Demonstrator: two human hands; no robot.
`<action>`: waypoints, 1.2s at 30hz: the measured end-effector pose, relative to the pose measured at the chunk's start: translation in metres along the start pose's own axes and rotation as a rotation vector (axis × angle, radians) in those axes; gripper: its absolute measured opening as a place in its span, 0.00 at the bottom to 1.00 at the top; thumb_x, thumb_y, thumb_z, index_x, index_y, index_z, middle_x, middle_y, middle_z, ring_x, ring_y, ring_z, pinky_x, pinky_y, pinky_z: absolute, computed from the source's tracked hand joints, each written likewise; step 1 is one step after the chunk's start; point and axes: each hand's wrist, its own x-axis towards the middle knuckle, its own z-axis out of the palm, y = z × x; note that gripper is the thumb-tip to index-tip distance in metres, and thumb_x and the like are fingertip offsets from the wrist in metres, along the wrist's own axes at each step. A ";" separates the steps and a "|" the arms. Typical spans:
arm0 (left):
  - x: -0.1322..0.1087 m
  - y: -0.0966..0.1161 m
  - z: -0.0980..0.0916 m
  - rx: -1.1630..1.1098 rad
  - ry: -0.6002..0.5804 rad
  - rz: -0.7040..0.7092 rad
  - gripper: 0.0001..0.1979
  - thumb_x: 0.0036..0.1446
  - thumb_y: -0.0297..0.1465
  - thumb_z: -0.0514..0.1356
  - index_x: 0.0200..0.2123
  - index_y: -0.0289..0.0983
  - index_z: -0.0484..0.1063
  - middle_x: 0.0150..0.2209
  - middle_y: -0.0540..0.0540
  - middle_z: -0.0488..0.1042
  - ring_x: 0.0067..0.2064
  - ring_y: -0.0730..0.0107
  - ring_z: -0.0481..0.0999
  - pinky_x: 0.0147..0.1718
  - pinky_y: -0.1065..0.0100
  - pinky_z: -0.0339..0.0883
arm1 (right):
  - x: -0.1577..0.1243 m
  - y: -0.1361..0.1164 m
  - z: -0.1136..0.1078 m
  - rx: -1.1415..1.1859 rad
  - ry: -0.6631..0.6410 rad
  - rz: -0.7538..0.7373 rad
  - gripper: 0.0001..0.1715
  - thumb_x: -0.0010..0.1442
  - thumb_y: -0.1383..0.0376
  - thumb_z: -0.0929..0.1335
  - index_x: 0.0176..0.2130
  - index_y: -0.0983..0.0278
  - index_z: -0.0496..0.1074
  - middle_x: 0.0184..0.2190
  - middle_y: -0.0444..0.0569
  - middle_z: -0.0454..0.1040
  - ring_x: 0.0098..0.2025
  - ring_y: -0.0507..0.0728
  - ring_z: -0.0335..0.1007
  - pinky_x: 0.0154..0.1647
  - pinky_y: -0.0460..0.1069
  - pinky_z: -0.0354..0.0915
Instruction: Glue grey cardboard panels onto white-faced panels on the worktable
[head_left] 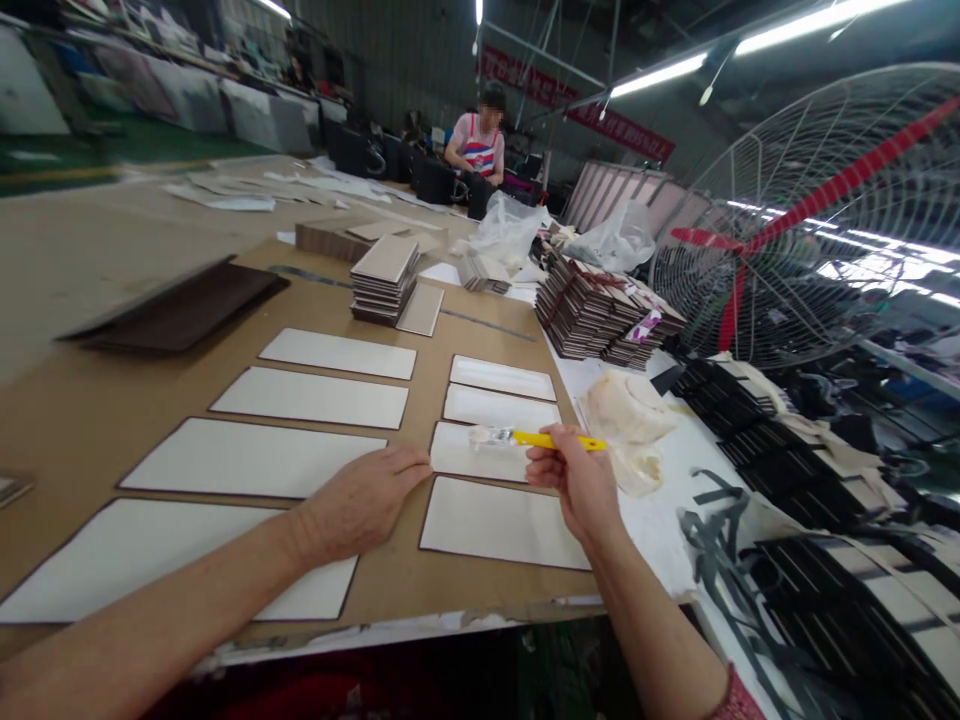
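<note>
Yellow-handled brush point(525, 438) lies level, bristles leftward, in right hand point(577, 480).

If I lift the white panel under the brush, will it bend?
Probably not: the white panel under the brush lies flat with straight edges, like those in the stack. It looks thin, so likely light and easily slid.

Red banner point(622, 127) lettering is unreadable.
</note>
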 end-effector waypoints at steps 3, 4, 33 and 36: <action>0.001 0.001 -0.002 0.014 -0.007 0.014 0.24 0.56 0.16 0.52 0.56 0.30 0.70 0.55 0.36 0.71 0.56 0.57 0.70 0.61 0.53 0.66 | -0.001 0.014 0.024 -0.027 -0.061 0.025 0.18 0.52 0.54 0.73 0.35 0.64 0.72 0.22 0.46 0.78 0.19 0.53 0.73 0.19 0.45 0.72; 0.002 0.002 -0.003 0.018 -0.008 0.017 0.24 0.56 0.16 0.52 0.55 0.30 0.70 0.55 0.36 0.72 0.56 0.57 0.70 0.60 0.53 0.66 | -0.001 0.019 0.029 -0.041 -0.075 0.032 0.17 0.53 0.53 0.73 0.35 0.64 0.71 0.22 0.46 0.78 0.18 0.53 0.73 0.19 0.45 0.72; -0.003 -0.007 0.009 0.026 0.058 0.032 0.24 0.57 0.15 0.50 0.54 0.33 0.72 0.53 0.39 0.73 0.55 0.59 0.71 0.60 0.58 0.66 | 0.000 -0.008 -0.116 -0.402 0.270 -0.099 0.16 0.55 0.55 0.72 0.35 0.66 0.72 0.21 0.45 0.76 0.18 0.52 0.71 0.18 0.45 0.71; 0.000 -0.007 0.007 0.039 0.043 0.024 0.24 0.57 0.15 0.50 0.53 0.33 0.73 0.53 0.39 0.74 0.55 0.60 0.72 0.59 0.58 0.66 | -0.006 -0.014 -0.113 -0.300 0.295 -0.130 0.16 0.55 0.55 0.72 0.36 0.66 0.72 0.22 0.45 0.77 0.18 0.51 0.71 0.19 0.44 0.71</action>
